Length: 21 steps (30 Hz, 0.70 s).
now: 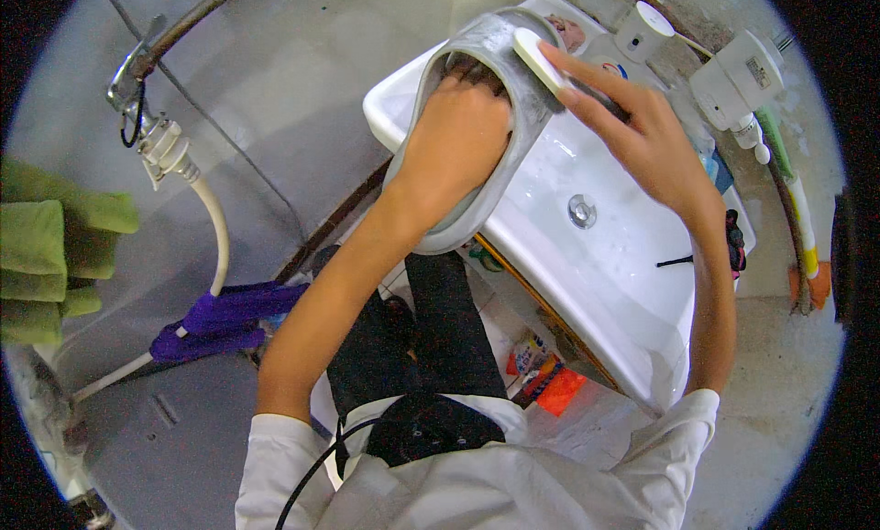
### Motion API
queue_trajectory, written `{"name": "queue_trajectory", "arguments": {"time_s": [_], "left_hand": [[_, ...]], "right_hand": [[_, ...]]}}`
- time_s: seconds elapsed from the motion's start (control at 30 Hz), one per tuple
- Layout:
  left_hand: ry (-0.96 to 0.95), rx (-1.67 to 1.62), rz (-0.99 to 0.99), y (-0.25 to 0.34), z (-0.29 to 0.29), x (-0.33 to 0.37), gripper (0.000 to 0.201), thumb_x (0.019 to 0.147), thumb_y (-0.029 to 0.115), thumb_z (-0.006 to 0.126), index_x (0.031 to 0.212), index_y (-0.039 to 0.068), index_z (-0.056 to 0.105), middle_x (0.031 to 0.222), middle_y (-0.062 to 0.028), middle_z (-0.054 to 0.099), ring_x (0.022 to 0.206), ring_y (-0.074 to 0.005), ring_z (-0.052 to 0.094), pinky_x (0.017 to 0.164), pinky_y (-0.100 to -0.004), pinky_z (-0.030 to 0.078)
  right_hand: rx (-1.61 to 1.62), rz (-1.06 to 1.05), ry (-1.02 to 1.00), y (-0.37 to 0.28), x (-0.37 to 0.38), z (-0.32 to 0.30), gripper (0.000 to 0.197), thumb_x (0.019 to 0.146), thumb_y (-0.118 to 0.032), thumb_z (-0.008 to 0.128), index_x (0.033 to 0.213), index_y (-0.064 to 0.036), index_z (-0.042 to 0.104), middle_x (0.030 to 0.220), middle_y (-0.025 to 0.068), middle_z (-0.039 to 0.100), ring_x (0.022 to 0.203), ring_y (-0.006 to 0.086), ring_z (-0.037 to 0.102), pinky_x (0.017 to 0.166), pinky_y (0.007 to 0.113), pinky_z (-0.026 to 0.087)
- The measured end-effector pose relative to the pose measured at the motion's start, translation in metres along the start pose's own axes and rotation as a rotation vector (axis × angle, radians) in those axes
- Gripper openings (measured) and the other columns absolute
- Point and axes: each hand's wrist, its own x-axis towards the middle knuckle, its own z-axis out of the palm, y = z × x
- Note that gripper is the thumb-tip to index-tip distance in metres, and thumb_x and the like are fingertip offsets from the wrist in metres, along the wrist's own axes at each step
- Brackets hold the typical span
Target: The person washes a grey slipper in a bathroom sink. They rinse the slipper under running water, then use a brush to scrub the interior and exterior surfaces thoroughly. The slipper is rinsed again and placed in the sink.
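My left hand (456, 136) reaches into the long opening of a grey slipper (488, 37) and holds it up over the left edge of the white sink (550, 255). Its fingertips are hidden inside the slipper. In my right hand (653, 136) is a white-backed scrubbing brush (537, 59), gripped between thumb and fingers. The brush lies against the outer upper part of the slipper, on the side toward the sink bowl. A little of its dark underside shows beneath my fingers.
A metal tap (137, 86) with a pale hose (214, 223) is on the left wall, near green towels (55, 241) and a purple cloth (225, 319). A white dispenser (741, 79) stands right of the sink. An orange packet (559, 393) lies below the basin.
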Motion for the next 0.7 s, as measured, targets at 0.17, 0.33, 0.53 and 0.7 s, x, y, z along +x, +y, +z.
{"name": "queue_trajectory", "arguments": {"time_s": [0.17, 0.33, 0.53, 0.7], "left_hand": [[0.066, -0.058, 0.07, -0.001, 0.005, 0.002, 0.02, 0.074, 0.006, 0.059, 0.089, -0.002, 0.07, 0.095, -0.0213, 0.067, 0.093, -0.0338, 0.063, 0.091, -0.0421, 0.047], [-0.003, -0.077, -0.023, 0.002, 0.0, -0.001, 0.02, 0.073, 0.006, 0.058, 0.088, -0.004, 0.067, 0.096, -0.0239, 0.065, 0.095, -0.0401, 0.06, 0.09, -0.0466, 0.046], [0.122, 0.019, 0.045, -0.002, 0.009, -0.001, 0.026, 0.076, 0.009, 0.057, 0.095, -0.004, 0.07, 0.101, -0.0237, 0.066, 0.105, -0.0348, 0.06, 0.103, -0.0434, 0.04], [0.174, -0.127, -0.044, 0.005, 0.006, -0.001, 0.022, 0.074, 0.003, 0.056, 0.09, -0.005, 0.069, 0.099, -0.0222, 0.066, 0.101, -0.0348, 0.06, 0.098, -0.0407, 0.043]], "right_hand": [[-0.084, -0.105, 0.05, 0.0, 0.058, 0.01, 0.042, 0.097, -0.035, 0.053, 0.134, -0.0155, 0.057, 0.12, 0.0177, 0.064, 0.103, 0.0262, 0.06, 0.094, 0.034, 0.044], [-0.097, -0.238, 0.129, 0.008, 0.045, 0.008, 0.043, 0.097, -0.035, 0.052, 0.13, -0.0076, 0.058, 0.118, 0.022, 0.064, 0.104, 0.0357, 0.063, 0.093, 0.04, 0.045], [-0.084, -0.131, 0.023, -0.005, 0.005, -0.004, 0.042, 0.098, -0.031, 0.051, 0.133, -0.0091, 0.056, 0.116, 0.0213, 0.064, 0.103, 0.0351, 0.064, 0.091, 0.039, 0.047], [-0.157, -0.249, 0.009, -0.007, 0.066, 0.002, 0.042, 0.097, -0.035, 0.048, 0.131, -0.0116, 0.058, 0.108, 0.023, 0.065, 0.096, 0.0403, 0.063, 0.088, 0.043, 0.047]]}}
